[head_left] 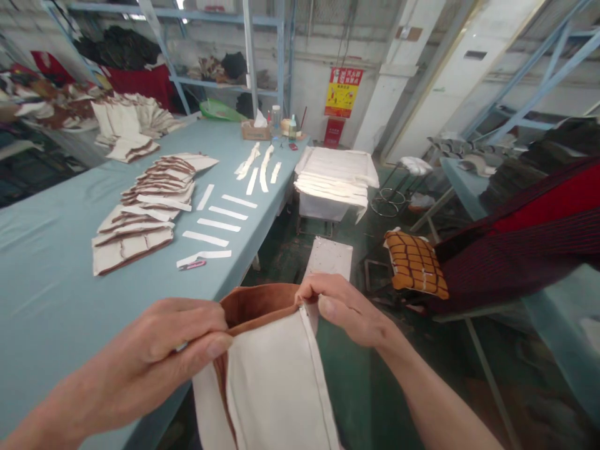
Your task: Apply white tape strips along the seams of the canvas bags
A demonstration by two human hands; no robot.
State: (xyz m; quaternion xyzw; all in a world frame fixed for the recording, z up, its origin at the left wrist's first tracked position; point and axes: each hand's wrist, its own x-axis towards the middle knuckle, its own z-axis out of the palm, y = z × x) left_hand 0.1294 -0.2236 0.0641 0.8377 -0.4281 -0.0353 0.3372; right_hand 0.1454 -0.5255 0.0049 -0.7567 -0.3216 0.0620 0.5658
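Between my hands hangs a sewn piece (276,381), off-white outside and brown inside, its top edge spread into an opening. My left hand (182,350) pinches the left end of that edge, thumb in front. At the right corner, by a stitched seam, the fingers of my right hand (337,306) are closed on the rim. The lower part of the piece runs out of view. On the blue table to the left lie several white strips (218,224) and pink-handled thread snips (192,265).
A row of overlapping white-and-brown pieces (140,219) lies on the blue table (42,269). Beyond its right edge stand a stack of white cloth (335,172) and a stool with a checked cushion (416,262). A tissue box (256,130) and bottles sit at the far end.
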